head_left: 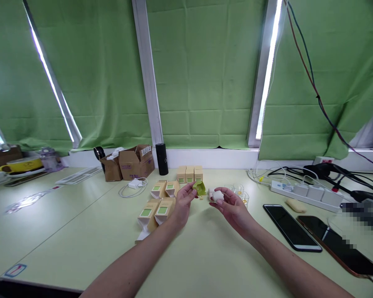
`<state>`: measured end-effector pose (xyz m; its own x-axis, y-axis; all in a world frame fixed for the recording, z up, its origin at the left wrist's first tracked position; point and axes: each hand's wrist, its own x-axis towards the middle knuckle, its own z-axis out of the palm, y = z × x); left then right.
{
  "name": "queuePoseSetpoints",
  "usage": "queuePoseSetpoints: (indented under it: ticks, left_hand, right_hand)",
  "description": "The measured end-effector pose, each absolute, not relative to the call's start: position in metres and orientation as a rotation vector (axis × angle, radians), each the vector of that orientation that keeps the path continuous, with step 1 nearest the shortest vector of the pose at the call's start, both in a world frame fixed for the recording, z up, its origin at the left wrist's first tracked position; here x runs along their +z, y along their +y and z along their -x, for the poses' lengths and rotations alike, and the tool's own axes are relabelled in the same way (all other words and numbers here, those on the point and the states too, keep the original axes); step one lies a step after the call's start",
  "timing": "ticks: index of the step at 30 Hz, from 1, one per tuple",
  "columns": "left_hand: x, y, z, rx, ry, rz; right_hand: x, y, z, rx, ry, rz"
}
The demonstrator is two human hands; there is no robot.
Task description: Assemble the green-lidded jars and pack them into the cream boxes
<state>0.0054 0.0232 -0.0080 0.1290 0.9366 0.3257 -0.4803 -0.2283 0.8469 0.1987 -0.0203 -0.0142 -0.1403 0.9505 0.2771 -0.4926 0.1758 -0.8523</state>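
Observation:
Over the middle of the table, my left hand (184,202) pinches a small green hollow cup-shaped piece (200,188) between thumb and fingers. A little to its right, my right hand (234,207) grips a small white rounded piece (218,196); its exact kind does not show. The two pieces are apart. Just behind my right hand stand several small clear cups (238,189) with yellowish spots in them. To the left of my left hand are several small kraft boxes (147,212) with green labels, some with open flaps. Three more closed kraft boxes (190,174) stand in a row behind.
Two phones (292,227) and a white power strip (304,193) with plugs and tangled cables lie on the right. Back left are an open cardboard box (136,163), a black cylinder (161,159) and a white charger (135,183). A yellow cup (23,164) stands far left.

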Motion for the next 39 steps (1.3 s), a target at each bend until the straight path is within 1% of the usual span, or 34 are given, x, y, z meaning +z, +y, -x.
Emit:
queuePoseSetpoints:
  ticks: [8,15,25,31,39]
  left_hand:
    - [-0.0072,0.0224,-0.0057,1.444,0.551,-1.139]
    - [-0.0083,0.0228,-0.006,1.446,0.541,-1.157]
    - [-0.0015,0.0164,-0.0075,1.42,0.645,-1.257]
    - [-0.008,0.0202,-0.0101,1.411,0.753,-1.33]
    - [-0.0098,0.0211,-0.0136,1.365,0.785,-1.399]
  right_hand:
    - [-0.018,-0.0201,-0.1977,1.191,-1.201,0.722]
    - [-0.0181,-0.0204,-0.1966,1.115,-1.235,0.78]
    - [-0.0179,-0.0166,-0.197,1.071,-1.149,0.782]
    - [-0.0166,-0.0138,-0.1996,1.046,-1.125,0.837]
    - [-0.0122,-0.0156,-0.1985,1.037,-1.135,0.842]
